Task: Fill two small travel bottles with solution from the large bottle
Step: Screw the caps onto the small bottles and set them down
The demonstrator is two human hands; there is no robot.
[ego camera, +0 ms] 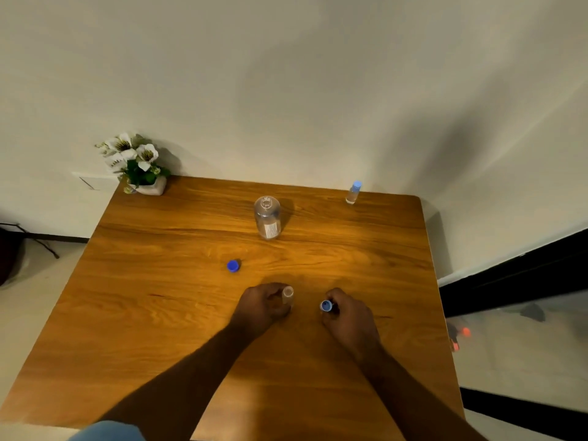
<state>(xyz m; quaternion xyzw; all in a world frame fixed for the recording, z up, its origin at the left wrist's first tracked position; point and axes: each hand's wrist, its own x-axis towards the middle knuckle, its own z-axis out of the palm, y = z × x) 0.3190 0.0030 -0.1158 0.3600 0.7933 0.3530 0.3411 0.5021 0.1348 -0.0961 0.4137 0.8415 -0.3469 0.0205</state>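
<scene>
The large clear bottle (268,217) stands uncapped at the middle back of the wooden table (159,313). Its blue cap (233,266) lies loose to the front left of it. My left hand (265,305) is wrapped around a small clear travel bottle (288,296) that stands upright and open on the table. A hand's width to the right, my right hand (345,315) pinches a small blue cap (326,305) with its hollow side facing up. A second travel bottle (353,192), capped in blue, stands at the back right corner.
A white pot of white artificial flowers (136,163) sits at the back left corner against the wall. The table's right edge borders a dark strip and a glass pane (525,345).
</scene>
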